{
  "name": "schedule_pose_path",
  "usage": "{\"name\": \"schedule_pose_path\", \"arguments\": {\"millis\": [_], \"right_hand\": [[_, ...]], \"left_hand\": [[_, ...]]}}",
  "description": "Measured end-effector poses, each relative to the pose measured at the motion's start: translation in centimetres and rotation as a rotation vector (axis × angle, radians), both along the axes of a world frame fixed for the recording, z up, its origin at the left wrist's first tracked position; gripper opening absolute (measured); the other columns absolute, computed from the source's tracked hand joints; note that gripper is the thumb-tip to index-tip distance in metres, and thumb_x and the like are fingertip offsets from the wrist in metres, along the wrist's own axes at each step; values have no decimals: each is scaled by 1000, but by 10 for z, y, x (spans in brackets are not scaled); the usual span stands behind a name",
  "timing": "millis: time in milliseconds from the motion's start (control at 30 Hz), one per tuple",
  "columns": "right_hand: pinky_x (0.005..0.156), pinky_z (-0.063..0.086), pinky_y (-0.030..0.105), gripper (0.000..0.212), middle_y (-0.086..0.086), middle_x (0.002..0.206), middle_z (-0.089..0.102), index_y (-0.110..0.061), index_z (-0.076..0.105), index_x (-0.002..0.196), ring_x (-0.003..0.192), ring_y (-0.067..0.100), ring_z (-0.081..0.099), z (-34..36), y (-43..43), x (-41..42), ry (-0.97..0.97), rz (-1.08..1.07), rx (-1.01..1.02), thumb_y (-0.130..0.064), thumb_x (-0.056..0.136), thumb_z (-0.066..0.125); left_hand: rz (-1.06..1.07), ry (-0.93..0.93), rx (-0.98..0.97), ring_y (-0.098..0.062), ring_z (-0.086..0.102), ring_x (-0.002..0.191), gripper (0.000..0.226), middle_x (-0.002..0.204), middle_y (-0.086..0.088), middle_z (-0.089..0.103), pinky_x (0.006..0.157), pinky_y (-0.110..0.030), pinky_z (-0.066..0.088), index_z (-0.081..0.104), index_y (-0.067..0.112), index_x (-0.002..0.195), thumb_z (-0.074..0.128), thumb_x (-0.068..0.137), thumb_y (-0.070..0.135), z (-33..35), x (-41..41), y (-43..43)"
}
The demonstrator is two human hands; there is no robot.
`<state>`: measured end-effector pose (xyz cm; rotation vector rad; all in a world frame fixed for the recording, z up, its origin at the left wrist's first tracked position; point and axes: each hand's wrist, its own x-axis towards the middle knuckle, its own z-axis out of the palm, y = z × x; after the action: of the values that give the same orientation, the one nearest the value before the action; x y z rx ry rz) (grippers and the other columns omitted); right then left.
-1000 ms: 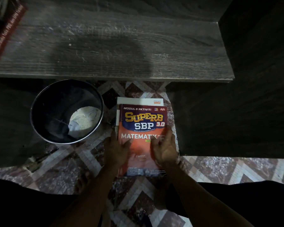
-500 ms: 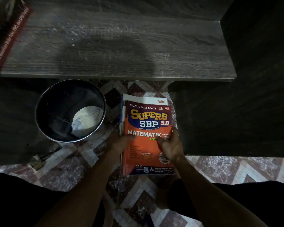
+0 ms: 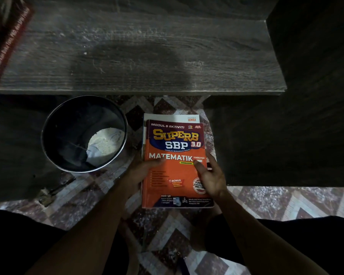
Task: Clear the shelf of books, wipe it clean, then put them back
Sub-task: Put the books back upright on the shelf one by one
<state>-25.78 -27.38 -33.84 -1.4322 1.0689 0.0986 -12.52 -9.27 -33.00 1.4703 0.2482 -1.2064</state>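
Observation:
A stack of books lies on the patterned floor below the shelf, with an orange maths workbook on top. My left hand holds the stack at its left edge, thumb lying on the orange cover. At the right edge my right hand grips the stack, thumb on the cover and fingers down the side. The dark wooden shelf board above is dusty and bare in the middle. A red book lies at its far left end.
A black bucket with a pale cloth inside stands on the floor left of the stack. A dark cabinet side rises to the right. My knees fill the bottom corners.
Both hands slid from the middle of the orange cover out to the stack's left and right edges. The view shifted slightly.

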Motion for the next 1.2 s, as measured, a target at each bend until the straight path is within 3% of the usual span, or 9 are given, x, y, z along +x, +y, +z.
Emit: {"name": "schedule_pose_path", "arguments": {"millis": [67, 133, 267, 333, 500, 633, 867, 1067, 1200], "right_hand": [[59, 57, 28, 42, -4, 105, 68, -46, 47, 130, 79, 18, 74, 4, -1, -2, -30, -50, 91, -31, 95, 64], [60, 59, 32, 48, 4, 110, 72, -43, 48, 134, 82, 23, 75, 5, -2, -3, -48, -98, 182, -25, 94, 65], [83, 58, 51, 36, 7, 107, 75, -33, 57, 127, 91, 33, 74, 8, 0, 1, -54, -84, 304, -23, 93, 65], [87, 57, 51, 32, 5, 105, 76, -30, 60, 123, 90, 32, 74, 10, 2, 2, -48, -44, 310, -21, 93, 65], [76, 60, 46, 35, 7, 110, 75, -30, 59, 126, 94, 33, 73, 13, 2, 1, -92, -48, 354, -19, 94, 64], [64, 60, 39, 35, 12, 113, 73, -23, 56, 132, 91, 34, 73, 19, 4, -1, -104, -94, 356, -19, 97, 60], [61, 60, 37, 47, 12, 113, 73, -34, 50, 138, 90, 34, 74, 37, 2, -3, -136, -75, 316, -22, 95, 63], [86, 57, 55, 44, 11, 112, 74, -32, 53, 137, 95, 36, 72, 57, -2, -11, -117, -7, 257, -27, 95, 64], [89, 55, 60, 40, 11, 111, 74, -33, 54, 134, 96, 37, 72, 86, 1, -21, -137, 37, 234, -27, 96, 62]], "left_hand": [[-17, 37, -35, -34, 70, 97, 50, 108, -11, 73, 94, -57, 50, 63, 19, 121, 79, 74, 28, -1, 3, 6], [-17, 67, -68, -36, 68, 101, 50, 112, -13, 71, 95, -58, 48, 61, 19, 123, 78, 76, 27, -3, 4, 11], [-17, 116, -90, -38, 67, 103, 49, 114, -15, 70, 96, -58, 47, 59, 20, 125, 74, 79, 28, -4, -1, 16], [-22, 121, -77, -37, 68, 101, 48, 112, -14, 71, 96, -58, 48, 59, 19, 124, 74, 80, 29, -2, -2, 15], [49, 10, -17, -33, 71, 92, 41, 102, -9, 74, 89, -55, 53, 61, 20, 121, 73, 83, 25, 3, -9, 11], [171, -116, 18, -27, 73, 84, 44, 97, 1, 75, 79, -51, 58, 55, 35, 123, 73, 84, 25, 1, -23, 7], [141, -213, -7, -24, 72, 92, 42, 106, 6, 74, 88, -54, 54, 51, 46, 129, 65, 91, 34, 13, -29, 10], [152, -153, -19, -25, 72, 91, 40, 105, 4, 74, 89, -54, 53, 52, 44, 130, 61, 94, 30, 34, -40, 11], [160, -150, -10, -26, 73, 89, 35, 102, 2, 75, 87, -52, 55, 55, 44, 125, 62, 93, 29, 62, -52, 16]]}}
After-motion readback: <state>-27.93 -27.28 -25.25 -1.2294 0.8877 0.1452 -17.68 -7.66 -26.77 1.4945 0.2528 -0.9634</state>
